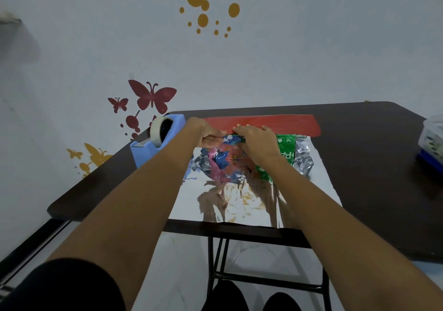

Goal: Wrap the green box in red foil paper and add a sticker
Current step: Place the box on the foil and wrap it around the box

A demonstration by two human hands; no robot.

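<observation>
Left hand (pixel 205 134): thumb and fingers pinch an edge of the foil (pixel 239 205) at the left end of the box (pixel 285 146)

Right hand (pixel 257 141): just right of the left hand and almost touching it. It lies palm down on the box top with the fingers nearly straight, pressing a foil flap flat and gripping nothing

Box: under the right hand and reaching out to its right, resting on the foil. The green right end is bare. The left part is hidden by the flap and both hands

Foil: silver face up. It spreads from the hands back toward the person, nearly to the near edge of the table (pixel 359 167). A red strip of it shows just beyond the fingertips, and crumpled foil stands against the right end of the box. Both forearms cross the sheet and mask part of it

Dispenser (pixel 153 150): blue, with a roll of tape, just left of the left hand at the table corner. Contact with the foil edge cannot be told

Tub (pixel 432 140): well to the right of the right hand, at the table's right edge

Wall beyond the hands: butterfly decals (pixel 152 95)
</observation>
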